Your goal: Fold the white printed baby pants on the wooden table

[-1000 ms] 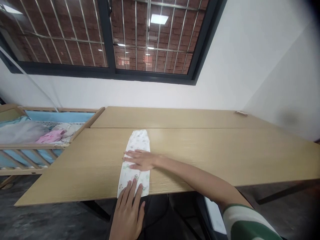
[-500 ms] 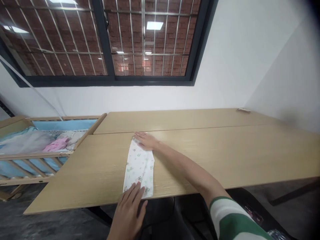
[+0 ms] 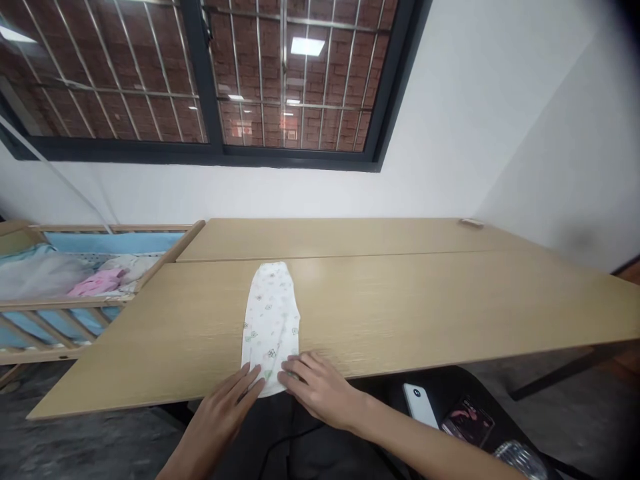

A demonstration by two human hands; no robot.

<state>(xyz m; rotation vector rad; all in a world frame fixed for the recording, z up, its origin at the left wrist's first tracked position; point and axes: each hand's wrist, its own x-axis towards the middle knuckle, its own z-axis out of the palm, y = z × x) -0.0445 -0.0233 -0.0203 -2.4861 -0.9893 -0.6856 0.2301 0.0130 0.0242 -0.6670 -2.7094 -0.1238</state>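
Note:
A narrow folded white baby garment (image 3: pixel 271 317) with a small green print lies lengthwise on the wooden table (image 3: pixel 400 307), running from the middle seam to the near edge. My left hand (image 3: pixel 226 407) lies flat with fingers stretched out, fingertips on the garment's near left corner. My right hand (image 3: pixel 320 390) rests beside it at the near right corner, fingers slightly curled and pressing on the cloth's edge. Neither hand has lifted the fabric.
A wooden crib (image 3: pixel 75 287) with blue lining and pink and white clothes stands left of the table. A white phone (image 3: pixel 421 405) and another dark phone (image 3: pixel 467 420) lie below the near edge on the right. A small object (image 3: pixel 470 223) sits at the far right.
My right hand has drawn back from the garment's far end to its near right corner. My left hand stayed at the near end, shifting slightly left.

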